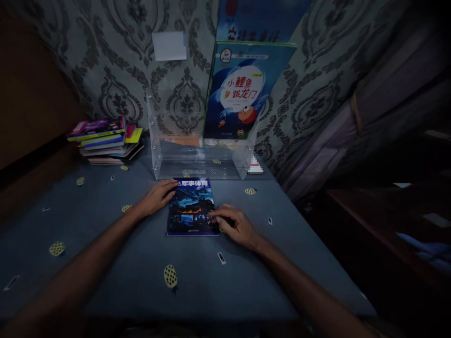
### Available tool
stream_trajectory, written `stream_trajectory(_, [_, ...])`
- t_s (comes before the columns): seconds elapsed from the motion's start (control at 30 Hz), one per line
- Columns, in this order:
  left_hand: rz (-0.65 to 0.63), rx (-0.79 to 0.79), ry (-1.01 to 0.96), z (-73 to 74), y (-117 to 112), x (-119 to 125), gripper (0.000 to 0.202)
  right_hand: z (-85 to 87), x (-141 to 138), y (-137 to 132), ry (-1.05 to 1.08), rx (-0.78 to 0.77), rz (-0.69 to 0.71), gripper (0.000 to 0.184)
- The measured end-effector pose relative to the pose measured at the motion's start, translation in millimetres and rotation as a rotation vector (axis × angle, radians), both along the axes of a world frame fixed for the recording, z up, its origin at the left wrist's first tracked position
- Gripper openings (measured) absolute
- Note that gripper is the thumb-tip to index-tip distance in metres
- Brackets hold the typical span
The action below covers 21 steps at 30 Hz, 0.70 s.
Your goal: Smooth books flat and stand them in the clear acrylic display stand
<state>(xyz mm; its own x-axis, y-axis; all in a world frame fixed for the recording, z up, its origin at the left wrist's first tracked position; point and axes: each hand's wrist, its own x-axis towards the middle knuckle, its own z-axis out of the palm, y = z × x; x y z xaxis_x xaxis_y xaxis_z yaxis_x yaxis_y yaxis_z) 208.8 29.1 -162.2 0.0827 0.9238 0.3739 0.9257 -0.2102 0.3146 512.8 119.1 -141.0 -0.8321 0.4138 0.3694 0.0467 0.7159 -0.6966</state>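
Note:
A dark blue book point(192, 206) lies flat on the blue patterned tablecloth point(105, 244), just in front of a clear acrylic rack point(197, 159). My left hand point(158, 196) rests on the book's upper left corner, fingers stretched out. My right hand point(236, 224) touches the book's right edge, fingers bent and spread; whether it grips the edge is unclear. A blue and white picture book point(243, 89) stands upright in the rack's right side.
A stack of several books point(105, 141) sits at the back left of the table. The patterned wall point(116, 56) stands right behind the rack, with a white note point(169, 45) on it. Dark furniture point(387, 211) borders the table's right edge.

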Motion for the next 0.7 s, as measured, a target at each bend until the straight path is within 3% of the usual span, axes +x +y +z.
stream_trajectory(0.33, [-0.018,-0.025,-0.063,-0.7,-1,-7,0.044,10.5,-66,-53,-0.141,0.298,0.329,0.031])
stream_trajectory(0.53, [-0.032,-0.026,-0.058,-1.7,0,-8,0.045,6.7,-54,-63,-0.107,0.282,0.402,0.028])
stream_trajectory(0.7, [-0.019,-0.012,-0.056,-4.5,1,-8,0.046,6.9,-53,-42,-0.102,0.202,0.332,0.027])
